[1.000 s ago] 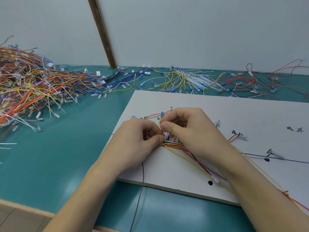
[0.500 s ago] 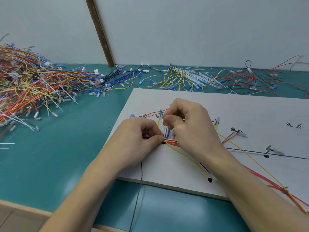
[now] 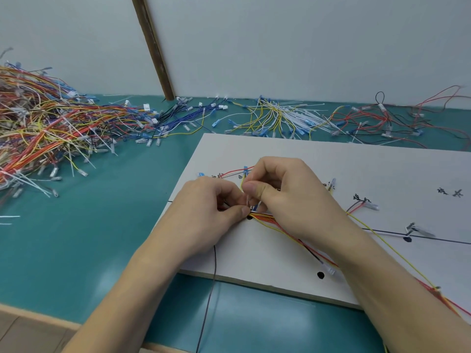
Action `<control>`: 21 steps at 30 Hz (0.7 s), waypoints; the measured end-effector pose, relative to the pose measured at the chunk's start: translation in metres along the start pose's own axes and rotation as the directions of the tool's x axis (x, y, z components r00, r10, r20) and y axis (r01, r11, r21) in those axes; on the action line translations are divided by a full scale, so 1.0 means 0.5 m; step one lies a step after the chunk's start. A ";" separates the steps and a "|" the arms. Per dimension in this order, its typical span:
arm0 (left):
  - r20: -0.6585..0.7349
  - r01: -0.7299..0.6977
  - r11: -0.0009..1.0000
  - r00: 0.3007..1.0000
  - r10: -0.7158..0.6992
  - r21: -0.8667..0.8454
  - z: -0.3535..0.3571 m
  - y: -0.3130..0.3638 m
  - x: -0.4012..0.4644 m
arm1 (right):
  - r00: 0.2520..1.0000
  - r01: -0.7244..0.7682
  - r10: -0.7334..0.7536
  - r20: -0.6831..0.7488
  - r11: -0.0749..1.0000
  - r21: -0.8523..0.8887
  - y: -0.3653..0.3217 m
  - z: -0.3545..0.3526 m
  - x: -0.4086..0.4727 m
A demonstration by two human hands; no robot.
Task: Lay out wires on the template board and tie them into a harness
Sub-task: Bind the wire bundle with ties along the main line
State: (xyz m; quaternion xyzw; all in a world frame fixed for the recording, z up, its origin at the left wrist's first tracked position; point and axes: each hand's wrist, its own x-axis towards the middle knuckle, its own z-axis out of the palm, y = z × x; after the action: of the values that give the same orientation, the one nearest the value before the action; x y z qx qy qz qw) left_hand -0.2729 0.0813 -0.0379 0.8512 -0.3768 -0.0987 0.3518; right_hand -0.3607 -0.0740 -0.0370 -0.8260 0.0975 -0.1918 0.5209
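A white template board (image 3: 356, 161) with black lines, dots and labels lies on the green table. A bundle of red, yellow, orange and black wires (image 3: 270, 220) runs across it toward the lower right. My left hand (image 3: 211, 212) pinches the bundle at its left end with thumb and fingers. My right hand (image 3: 283, 197) is right beside it, its thumb and forefinger pinching a thin white cable tie (image 3: 247, 200) that stands up from the bundle. The tie point itself is mostly hidden by my fingers.
A big heap of finished harnesses (image 3: 43, 131) fills the table's left side. Blue and black wires (image 3: 183, 118), yellow wires with white cable ties (image 3: 280, 118) and red and black wires (image 3: 387, 121) lie along the wall. A wooden stick (image 3: 153, 47) leans there. One black wire (image 3: 211, 289) hangs over the front edge.
My right hand has lifted slightly from the bundle, pulling the white tie upward. My left hand keeps its pinch at the same spot.
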 end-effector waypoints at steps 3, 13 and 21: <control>-0.016 0.003 0.999 1.000 -0.002 0.044 0.001 0.002 0.005 | 0.999 0.007 -0.008 -0.050 1.000 -0.027 0.002 0.008 0.003; -0.030 -0.018 0.998 0.999 0.020 0.061 0.007 0.002 0.005 | 0.993 -0.038 0.043 -0.112 0.998 0.043 0.006 0.011 0.002; 0.128 -0.100 0.980 0.989 0.078 0.174 -0.024 0.014 0.031 | 1.000 -0.005 0.007 0.016 0.994 -0.110 -0.030 -0.011 -0.005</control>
State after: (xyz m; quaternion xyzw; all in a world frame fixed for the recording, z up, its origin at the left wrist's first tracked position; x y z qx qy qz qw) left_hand -0.2610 0.0734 -0.0227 0.8542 -0.4426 -0.0993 0.2542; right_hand -0.3659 -0.0709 -0.0222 -0.8546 0.1063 -0.1779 0.4761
